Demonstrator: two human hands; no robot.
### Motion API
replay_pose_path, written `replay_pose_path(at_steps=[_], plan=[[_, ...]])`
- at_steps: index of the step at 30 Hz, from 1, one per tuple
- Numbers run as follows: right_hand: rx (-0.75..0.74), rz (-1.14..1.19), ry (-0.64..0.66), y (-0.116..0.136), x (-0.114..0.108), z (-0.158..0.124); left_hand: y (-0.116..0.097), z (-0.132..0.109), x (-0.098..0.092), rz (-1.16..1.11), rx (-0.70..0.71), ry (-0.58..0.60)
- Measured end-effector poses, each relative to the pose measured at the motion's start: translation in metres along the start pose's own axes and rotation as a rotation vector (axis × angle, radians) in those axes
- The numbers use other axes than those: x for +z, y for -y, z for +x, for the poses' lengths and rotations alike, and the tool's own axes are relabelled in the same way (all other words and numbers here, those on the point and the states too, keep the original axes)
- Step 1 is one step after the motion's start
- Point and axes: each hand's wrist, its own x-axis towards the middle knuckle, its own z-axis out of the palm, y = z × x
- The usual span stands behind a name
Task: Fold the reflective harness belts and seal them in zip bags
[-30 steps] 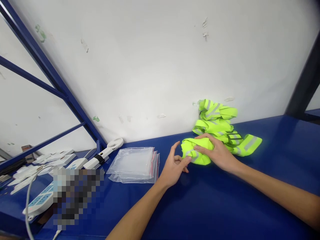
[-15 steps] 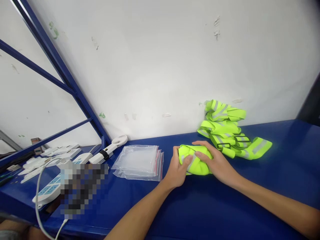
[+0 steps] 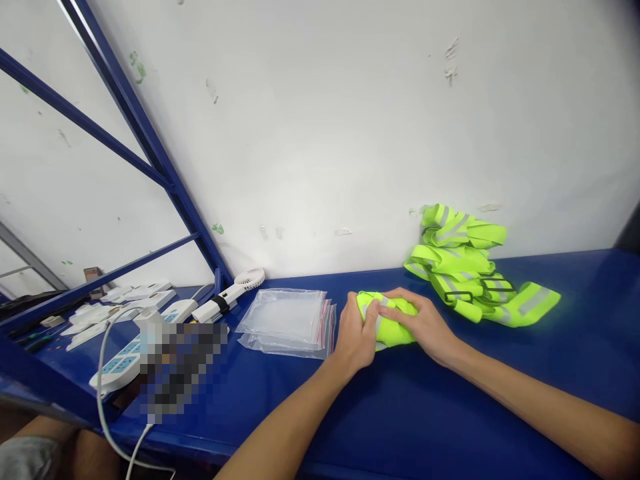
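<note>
On the blue bench (image 3: 450, 413), left hand (image 3: 356, 337) and right hand (image 3: 427, 327) hold a lime bundle (image 3: 395, 333) between them, thumbs on top. Even thumb pressure should keep its folds snug. From it, bags (image 3: 285, 319) lie near at nine o'clock, straps (image 3: 457, 260) at two; room opens toward four, the bench's front edge shows around seven.

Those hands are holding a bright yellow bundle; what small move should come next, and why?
Perhaps a gentle squeeze of the yellow bundle between the left hand and right hand to flatten it: both grip it, and its folded fabric appears to bulge between them.
</note>
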Motion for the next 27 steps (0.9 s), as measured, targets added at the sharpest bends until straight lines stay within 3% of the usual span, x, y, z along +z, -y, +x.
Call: replay_pose_path(at_steps=[4, 8, 11, 14, 17, 20, 24, 27], plan=[[0.139, 0.322, -0.016, 0.001, 0.003, 0.011, -0.022, 0.011, -0.031, 0.265, 0.227, 0.122], [0.175, 0.352, -0.065, 0.000, -0.004, 0.016, -0.037, 0.026, -0.082, 0.587, 0.370, 0.130], [0.200, 0.236, -0.115, -0.008, -0.010, 0.018, -0.025, 0.033, -0.121, 0.860, 0.366, 0.193], [0.212, 0.103, -0.147, -0.016, -0.012, 0.020, -0.001, 0.032, -0.149, 1.066, 0.292, 0.282], [0.186, 0.029, -0.137, -0.019, -0.011, 0.022, 0.018, 0.027, -0.156, 1.150, 0.211, 0.364], [0.184, -0.004, -0.110, -0.019, -0.012, 0.021, 0.025, 0.023, -0.150, 1.190, 0.234, 0.348], [0.217, 0.048, -0.109, -0.015, -0.016, 0.020, 0.023, 0.024, -0.142, 1.186, 0.357, 0.233], [0.233, 0.129, -0.150, -0.011, -0.019, 0.020, 0.019, 0.028, -0.140, 1.139, 0.458, 0.076]])
